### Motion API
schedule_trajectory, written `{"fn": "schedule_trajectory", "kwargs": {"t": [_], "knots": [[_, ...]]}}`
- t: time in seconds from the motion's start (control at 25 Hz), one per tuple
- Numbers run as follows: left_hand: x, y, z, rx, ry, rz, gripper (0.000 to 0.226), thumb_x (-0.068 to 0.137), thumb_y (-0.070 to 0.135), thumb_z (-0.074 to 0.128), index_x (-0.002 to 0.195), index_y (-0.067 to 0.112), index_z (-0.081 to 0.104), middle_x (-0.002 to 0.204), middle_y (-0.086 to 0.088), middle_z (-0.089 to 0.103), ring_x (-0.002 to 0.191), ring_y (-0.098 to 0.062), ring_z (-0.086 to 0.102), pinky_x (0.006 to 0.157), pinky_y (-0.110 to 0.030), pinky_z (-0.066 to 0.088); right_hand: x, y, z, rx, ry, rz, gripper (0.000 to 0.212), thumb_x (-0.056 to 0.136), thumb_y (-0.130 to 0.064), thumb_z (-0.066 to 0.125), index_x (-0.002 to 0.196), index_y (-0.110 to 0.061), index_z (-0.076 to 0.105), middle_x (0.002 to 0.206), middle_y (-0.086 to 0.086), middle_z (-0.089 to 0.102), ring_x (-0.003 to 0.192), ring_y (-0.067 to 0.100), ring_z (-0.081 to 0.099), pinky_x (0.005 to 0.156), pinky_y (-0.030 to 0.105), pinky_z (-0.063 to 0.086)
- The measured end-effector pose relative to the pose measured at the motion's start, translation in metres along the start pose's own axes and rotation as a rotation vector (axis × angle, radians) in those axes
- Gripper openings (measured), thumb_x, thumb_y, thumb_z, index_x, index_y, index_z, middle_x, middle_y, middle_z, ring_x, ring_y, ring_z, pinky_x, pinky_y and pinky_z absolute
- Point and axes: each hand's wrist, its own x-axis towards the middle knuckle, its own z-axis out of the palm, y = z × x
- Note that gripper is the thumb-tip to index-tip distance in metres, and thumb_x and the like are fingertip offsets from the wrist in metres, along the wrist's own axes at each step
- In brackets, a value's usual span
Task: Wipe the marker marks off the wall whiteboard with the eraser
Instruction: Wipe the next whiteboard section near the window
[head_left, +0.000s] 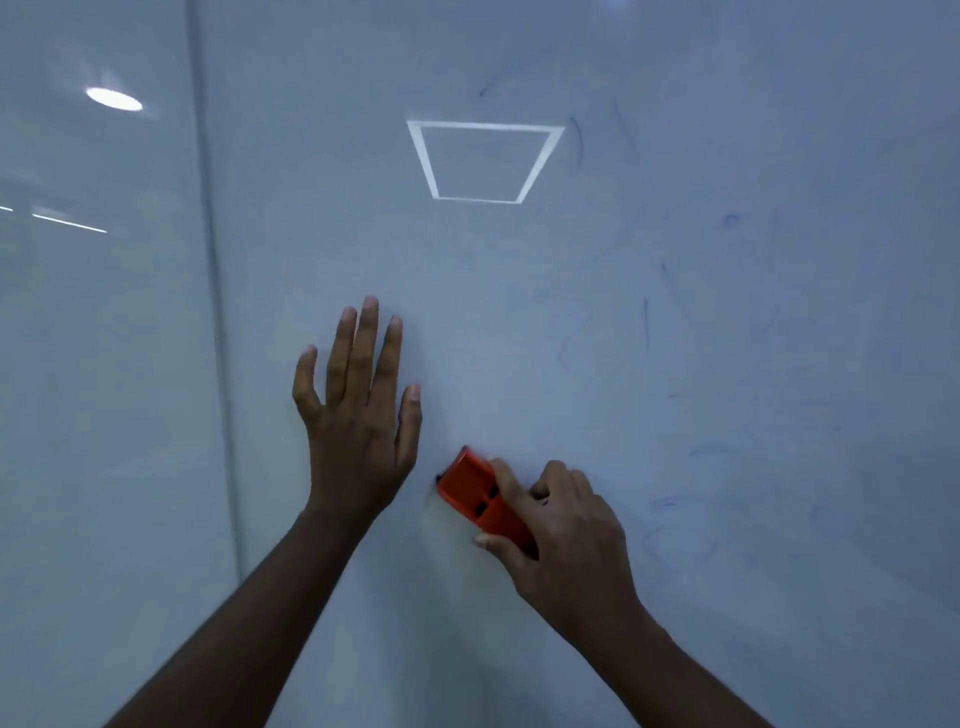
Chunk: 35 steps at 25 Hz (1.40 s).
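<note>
The left hand (358, 415) lies flat on the whiteboard (519, 312), fingers pointing up, just left of the eraser (480, 496). The right hand (566, 530) holds the eraser against the board, lower and to the right of the left hand. Faint marker marks (645, 325) lie scattered to the right and above. A vertical seam (215, 291) runs down the board left of both hands.
</note>
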Motion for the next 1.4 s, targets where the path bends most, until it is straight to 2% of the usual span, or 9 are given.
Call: {"fn": "schedule_trajectory", "kwargs": {"t": [0.12, 0.4, 0.56, 0.72, 0.88, 1.0, 1.12, 1.24, 1.4], "knots": [[-0.008, -0.002, 0.007, 0.063, -0.023, 0.039, 0.062, 0.113, 0.036, 0.03, 0.168, 0.008, 0.025, 0.177, -0.014, 0.017, 0.164, -0.03, 0.019, 0.128, -0.062, 0.019, 0.023, 0.017, -0.014, -0.004, 0.003, -0.006, 0.068, 0.082, -0.07, 0.057, 0.142, -0.037, 0.054, 0.092, -0.002, 0.048, 0.079, 0.019, 0.052, 0.057, 0.034, 0.051], [-0.009, -0.006, 0.014, 0.073, 0.021, 0.054, 0.063, 0.112, 0.036, 0.035, 0.168, 0.011, 0.025, 0.178, -0.011, 0.017, 0.163, -0.029, 0.021, 0.13, -0.058, 0.017, 0.079, 0.111, -0.074, 0.249, 0.17, 0.455, 0.071, 0.077, -0.071, 0.066, 0.143, -0.055, 0.047, 0.094, -0.005, 0.045, 0.087, 0.021, 0.059, 0.072, 0.038, 0.054], [-0.01, -0.003, 0.014, 0.076, 0.02, 0.042, 0.064, 0.11, 0.034, 0.037, 0.168, 0.01, 0.025, 0.177, -0.011, 0.018, 0.163, -0.029, 0.022, 0.129, -0.06, 0.017, 0.084, 0.138, -0.085, 0.273, 0.289, 0.588, 0.074, 0.081, -0.068, 0.065, 0.148, -0.04, 0.05, 0.093, 0.002, 0.048, 0.083, 0.025, 0.059, 0.069, 0.036, 0.047], [-0.007, 0.0, 0.012, 0.083, 0.014, 0.032, 0.064, 0.109, 0.035, 0.037, 0.168, 0.009, 0.027, 0.177, -0.011, 0.019, 0.163, -0.03, 0.022, 0.129, -0.061, 0.019, 0.11, 0.095, -0.078, 0.23, 0.281, 0.516, 0.07, 0.083, -0.06, 0.07, 0.146, -0.033, 0.054, 0.093, 0.006, 0.048, 0.088, 0.034, 0.06, 0.072, 0.044, 0.055], [-0.001, 0.001, 0.006, 0.098, 0.021, 0.019, 0.064, 0.105, 0.037, 0.041, 0.163, 0.009, 0.039, 0.173, -0.012, 0.029, 0.158, -0.03, 0.033, 0.124, -0.056, 0.024, 0.105, 0.018, -0.052, 0.067, 0.133, 0.102, 0.071, 0.082, -0.061, 0.07, 0.144, -0.03, 0.055, 0.094, 0.005, 0.052, 0.083, 0.028, 0.057, 0.062, 0.036, 0.051], [0.027, -0.007, -0.002, 0.127, 0.056, 0.021, 0.061, 0.104, 0.037, 0.043, 0.159, 0.009, 0.045, 0.167, -0.014, 0.038, 0.15, -0.032, 0.042, 0.112, -0.053, 0.031, 0.1, 0.007, -0.043, 0.044, 0.079, -0.003, 0.073, 0.083, -0.068, 0.064, 0.145, -0.034, 0.049, 0.093, -0.001, 0.051, 0.08, 0.019, 0.054, 0.061, 0.034, 0.052], [0.08, -0.011, -0.008, 0.117, 0.104, 0.023, 0.061, 0.105, 0.034, 0.043, 0.16, 0.009, 0.043, 0.17, -0.013, 0.035, 0.156, -0.031, 0.036, 0.117, -0.054, 0.027, 0.126, 0.027, -0.059, 0.022, 0.133, 0.048, 0.071, 0.081, -0.07, 0.063, 0.144, -0.04, 0.05, 0.093, 0.001, 0.05, 0.082, 0.023, 0.056, 0.06, 0.034, 0.052], [0.128, -0.013, -0.008, 0.097, 0.143, 0.015, 0.06, 0.106, 0.03, 0.039, 0.163, 0.009, 0.039, 0.173, -0.011, 0.03, 0.161, -0.028, 0.029, 0.123, -0.055, 0.023, 0.16, 0.068, -0.088, 0.078, 0.184, 0.243, 0.071, 0.082, -0.074, 0.061, 0.146, -0.048, 0.047, 0.094, 0.0, 0.046, 0.092, 0.027, 0.058, 0.068, 0.037, 0.053], [0.142, -0.018, 0.002, 0.1, 0.132, 0.019, 0.063, 0.105, 0.025, 0.037, 0.165, 0.008, 0.033, 0.176, -0.01, 0.024, 0.163, -0.026, 0.024, 0.127, -0.057, 0.021, 0.166, 0.131, -0.116, 0.155, 0.3, 0.46, 0.074, 0.078, -0.077, 0.057, 0.145, -0.047, 0.049, 0.093, 0.001, 0.05, 0.089, 0.029, 0.062, 0.074, 0.043, 0.055]]}}
